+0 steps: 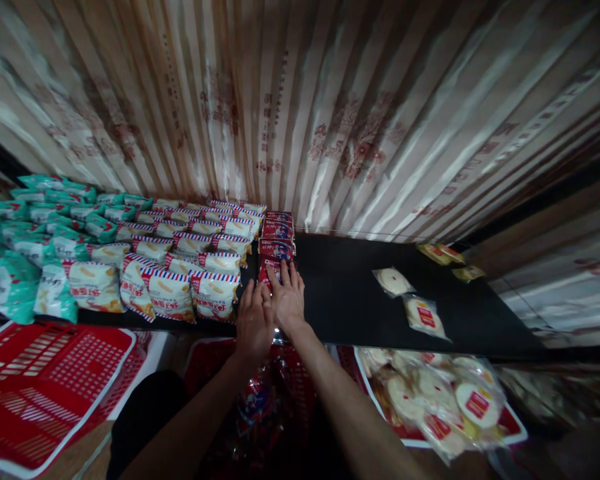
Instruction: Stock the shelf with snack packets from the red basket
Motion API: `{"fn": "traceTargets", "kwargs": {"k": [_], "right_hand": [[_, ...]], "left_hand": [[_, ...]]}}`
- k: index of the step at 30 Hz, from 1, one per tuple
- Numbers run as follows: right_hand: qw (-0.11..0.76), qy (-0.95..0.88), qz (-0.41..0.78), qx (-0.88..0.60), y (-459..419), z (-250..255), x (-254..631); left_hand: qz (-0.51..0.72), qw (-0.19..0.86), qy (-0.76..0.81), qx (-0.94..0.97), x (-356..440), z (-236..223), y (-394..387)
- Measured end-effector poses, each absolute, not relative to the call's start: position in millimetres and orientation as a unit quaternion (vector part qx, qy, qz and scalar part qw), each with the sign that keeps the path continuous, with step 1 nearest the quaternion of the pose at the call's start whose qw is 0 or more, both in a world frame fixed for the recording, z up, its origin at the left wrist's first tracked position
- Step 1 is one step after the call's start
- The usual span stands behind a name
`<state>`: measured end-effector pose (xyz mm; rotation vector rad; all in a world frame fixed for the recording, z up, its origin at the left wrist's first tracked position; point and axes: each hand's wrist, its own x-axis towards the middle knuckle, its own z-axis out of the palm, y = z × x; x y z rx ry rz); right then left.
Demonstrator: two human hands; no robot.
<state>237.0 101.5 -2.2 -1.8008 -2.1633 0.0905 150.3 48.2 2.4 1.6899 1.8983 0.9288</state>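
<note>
A column of red snack packets (279,232) runs back along the black table. My right hand (289,300) lies over the front packet of that column, fingers stretched forward on it. Close against it on the left is my left hand (255,323), fingers extended at the packet's near left edge. Both hands hide much of this front packet. Left of my hands stand rows of white snack bags (215,293) with red and blue striped tops. Below my wrists, a dark red basket (200,353) holds shiny red and blue packets (257,397).
Teal bags (17,287) fill the table's left end. Round white crackers in clear wrappers (424,317) and yellow packets (440,253) lie right on the black table (335,287). A basket (415,441) of wrapped crackers and a red basket (105,373) sit below. Curtains (300,100) hang behind.
</note>
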Motion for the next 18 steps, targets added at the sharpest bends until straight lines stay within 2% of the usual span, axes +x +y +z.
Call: {"fn": "traceTargets", "kwargs": {"k": [4, 10, 18], "right_hand": [[0.138, -0.766, 0.020, -0.628, 100.6, -2.5, 240.1], [0.139, -0.764, -0.001, -0.630, 101.0, -5.1, 239.6], [0.132, -0.764, -0.022, -0.631, 109.9, -8.2, 238.8]], "left_hand": [[0.324, 0.232, 0.729, 0.557, 159.1, 21.9, 91.1], [0.266, 0.324, 0.758, 0.500, 163.7, 35.4, 134.8], [0.269, 0.327, 0.757, 0.497, 169.1, 31.8, 147.1]]}}
